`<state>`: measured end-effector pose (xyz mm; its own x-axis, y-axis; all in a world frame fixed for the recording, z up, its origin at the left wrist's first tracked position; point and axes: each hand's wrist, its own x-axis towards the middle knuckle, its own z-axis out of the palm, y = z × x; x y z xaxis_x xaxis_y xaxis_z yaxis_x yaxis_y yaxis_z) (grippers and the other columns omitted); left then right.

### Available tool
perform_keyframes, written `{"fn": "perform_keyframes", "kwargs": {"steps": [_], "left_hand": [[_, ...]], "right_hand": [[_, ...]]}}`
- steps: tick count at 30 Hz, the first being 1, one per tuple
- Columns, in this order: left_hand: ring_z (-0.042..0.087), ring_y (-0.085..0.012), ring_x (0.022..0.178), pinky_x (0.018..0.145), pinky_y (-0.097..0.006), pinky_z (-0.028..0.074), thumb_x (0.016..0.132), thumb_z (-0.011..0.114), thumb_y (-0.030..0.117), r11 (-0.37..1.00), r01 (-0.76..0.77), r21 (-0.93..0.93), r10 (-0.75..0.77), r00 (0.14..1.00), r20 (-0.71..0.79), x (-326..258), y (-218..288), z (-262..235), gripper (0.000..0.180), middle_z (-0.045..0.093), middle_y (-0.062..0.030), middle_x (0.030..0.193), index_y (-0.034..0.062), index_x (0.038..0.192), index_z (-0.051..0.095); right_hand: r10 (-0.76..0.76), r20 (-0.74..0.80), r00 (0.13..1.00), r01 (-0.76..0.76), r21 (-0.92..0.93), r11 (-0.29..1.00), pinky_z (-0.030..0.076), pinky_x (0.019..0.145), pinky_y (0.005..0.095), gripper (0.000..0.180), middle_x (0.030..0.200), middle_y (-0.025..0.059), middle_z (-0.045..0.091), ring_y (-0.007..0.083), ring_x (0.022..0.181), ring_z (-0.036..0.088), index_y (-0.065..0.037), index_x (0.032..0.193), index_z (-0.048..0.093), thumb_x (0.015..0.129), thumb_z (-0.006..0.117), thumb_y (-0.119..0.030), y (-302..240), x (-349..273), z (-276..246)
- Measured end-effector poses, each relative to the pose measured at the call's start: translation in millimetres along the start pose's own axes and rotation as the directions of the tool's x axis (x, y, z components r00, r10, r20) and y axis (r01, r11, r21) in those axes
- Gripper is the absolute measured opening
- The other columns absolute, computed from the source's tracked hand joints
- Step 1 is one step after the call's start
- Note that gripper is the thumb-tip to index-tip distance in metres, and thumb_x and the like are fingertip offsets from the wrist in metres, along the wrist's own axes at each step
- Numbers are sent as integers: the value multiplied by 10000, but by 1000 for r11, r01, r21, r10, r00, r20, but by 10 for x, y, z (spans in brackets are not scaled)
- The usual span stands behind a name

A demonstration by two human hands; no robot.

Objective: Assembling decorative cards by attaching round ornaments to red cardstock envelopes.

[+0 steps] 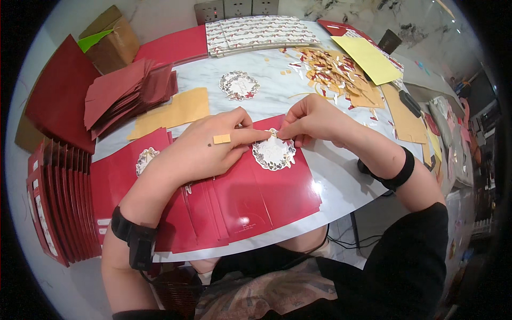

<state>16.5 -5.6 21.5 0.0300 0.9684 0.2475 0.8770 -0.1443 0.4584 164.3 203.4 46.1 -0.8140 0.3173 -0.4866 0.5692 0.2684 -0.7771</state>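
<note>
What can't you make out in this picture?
Head view, all of these:
Left label: its right part is hidden by the left hand.
Middle label: whether the right hand grips its edge is hidden by that hand's fingers.
Red folder: its print is too small to read.
Clutter at far right: blurred and dark.

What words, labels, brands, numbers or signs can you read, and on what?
Nothing is legible.
Glossy red card sheet: tiny print near its lower edge, too small.
White paper tag with leafy wreath border, on that card: script, too blurred.
Matching wreath tag on white marbled table: script, too blurred.
White rectangular labels, on the dark red stack at left: too small.
</note>
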Motion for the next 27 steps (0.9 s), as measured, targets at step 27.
{"fn": "perform_keyframes", "kwargs": {"steps": [27], "left_hand": [[630,-331,943,850,-423,524,802,613,-39,975,-7,221,-7,998,60,20,132,-57,471,621,-120,1036,124,1234,702]], "right_hand": [[-318,36,948,263,-651,712,560,695,343,248,880,91,747,193,809,712,-45,932,781,719,867,-138,-286,176,-84]]}}
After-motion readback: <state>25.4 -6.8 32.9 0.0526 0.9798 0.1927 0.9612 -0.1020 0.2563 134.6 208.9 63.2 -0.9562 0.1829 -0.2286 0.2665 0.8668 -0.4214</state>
